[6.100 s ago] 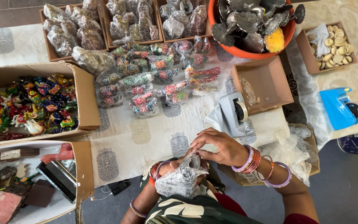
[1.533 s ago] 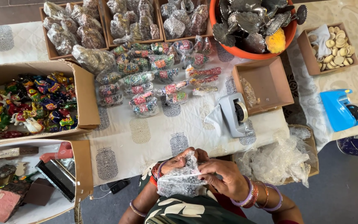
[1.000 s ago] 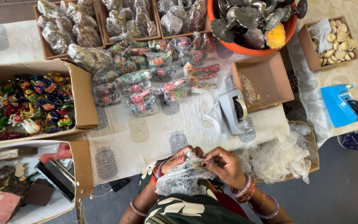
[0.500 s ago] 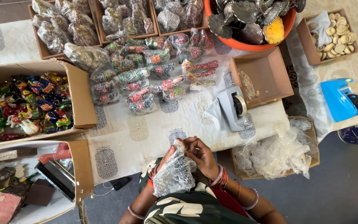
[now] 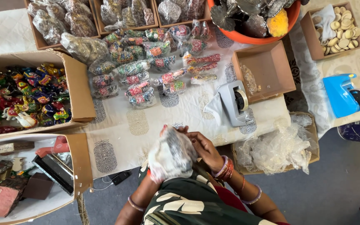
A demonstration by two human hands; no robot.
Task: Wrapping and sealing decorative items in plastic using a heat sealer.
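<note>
Right hand (image 5: 203, 148) grips the plastic-wrapped bundle (image 5: 171, 153) from its right side, fingers (image 5: 190, 135) closed on the wrap near the top. Bundle held over the near tabletop (image 5: 121, 133) edge, close to the body, long axis tilted, top leaning left. Left hand hidden behind the bundle; its finger state cannot be told. Tape dispenser (image 5: 235, 102) lies beyond, on the right hand's side

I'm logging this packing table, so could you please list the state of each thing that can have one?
clear plastic packet: filled, held in both hands.
right hand: grip closed on the packet.
left hand: hidden behind the packet.
grey tape dispenser: upright, roll loaded.
brown cardboard tray: nearly empty.
box of painted figurines: open, full.
orange tub: full.
</note>
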